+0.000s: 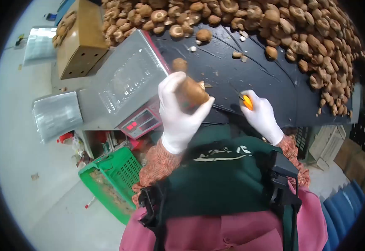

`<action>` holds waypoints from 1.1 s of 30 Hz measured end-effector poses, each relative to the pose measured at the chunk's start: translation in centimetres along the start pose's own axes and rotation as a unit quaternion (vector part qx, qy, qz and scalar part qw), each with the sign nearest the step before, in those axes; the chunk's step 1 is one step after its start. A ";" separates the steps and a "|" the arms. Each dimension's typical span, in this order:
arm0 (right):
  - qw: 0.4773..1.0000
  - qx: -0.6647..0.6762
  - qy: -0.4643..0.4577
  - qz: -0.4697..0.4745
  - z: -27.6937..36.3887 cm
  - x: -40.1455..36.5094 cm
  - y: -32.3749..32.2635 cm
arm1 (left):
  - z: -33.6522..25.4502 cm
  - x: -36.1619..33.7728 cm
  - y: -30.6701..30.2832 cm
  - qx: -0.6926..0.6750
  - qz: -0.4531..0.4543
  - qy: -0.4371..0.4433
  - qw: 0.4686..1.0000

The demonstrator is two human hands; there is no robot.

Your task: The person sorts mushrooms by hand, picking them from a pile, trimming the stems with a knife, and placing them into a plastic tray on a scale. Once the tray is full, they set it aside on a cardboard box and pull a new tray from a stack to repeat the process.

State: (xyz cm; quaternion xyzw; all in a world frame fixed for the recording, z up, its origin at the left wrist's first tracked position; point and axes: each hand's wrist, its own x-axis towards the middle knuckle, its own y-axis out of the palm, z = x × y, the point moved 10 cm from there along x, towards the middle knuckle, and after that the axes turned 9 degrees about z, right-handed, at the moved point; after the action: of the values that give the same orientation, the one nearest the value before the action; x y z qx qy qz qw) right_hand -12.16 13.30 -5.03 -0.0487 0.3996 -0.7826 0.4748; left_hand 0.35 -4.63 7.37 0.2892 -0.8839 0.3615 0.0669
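Note:
My left hand (177,112), in a white glove, is closed around a brown mushroom (195,92), slightly blurred, with its pale stem end turned to the right. Just beyond the fingertips another mushroom (180,64) shows by the scale's edge. My right hand (261,115), also gloved, grips a small knife by its orange handle (247,102). Its thin dark blade points up and left over the black tabletop (257,79), apart from the held mushroom. Loose stem bits (237,55) and one mushroom (203,35) lie farther back on the table.
A large pile of mushrooms (291,25) covers the back and right of the table. At left stands a scale (130,79) with a clear-covered top, beside a cardboard box (82,39) and plastic bags (57,113). Below sits a green basket (122,171); a pale crate (326,144) is at right.

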 end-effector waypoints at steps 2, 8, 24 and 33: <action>0.999 -0.041 0.002 0.030 0.5 0.0 0.7 | 2.0 0.3 -2.5 0.080 -0.028 -0.051 0.995; 0.988 -0.125 -0.087 0.032 0.2 0.9 3.6 | 9.6 2.2 -8.7 0.145 -0.095 -0.141 0.975; 0.978 -0.099 -0.172 0.066 1.6 3.4 5.3 | 19.5 1.7 -7.2 -0.047 -0.102 -0.211 0.971; 0.928 -0.030 -0.051 -0.367 -4.4 5.2 -9.9 | 19.3 0.4 -8.2 -0.019 -0.100 -0.247 0.964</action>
State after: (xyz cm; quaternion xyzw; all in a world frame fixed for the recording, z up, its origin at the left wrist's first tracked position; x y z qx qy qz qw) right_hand -23.99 14.07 -2.96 -0.2458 0.3522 -0.8865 0.1723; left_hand 6.37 -22.53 -1.67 0.4549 -0.8463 0.2534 -0.1123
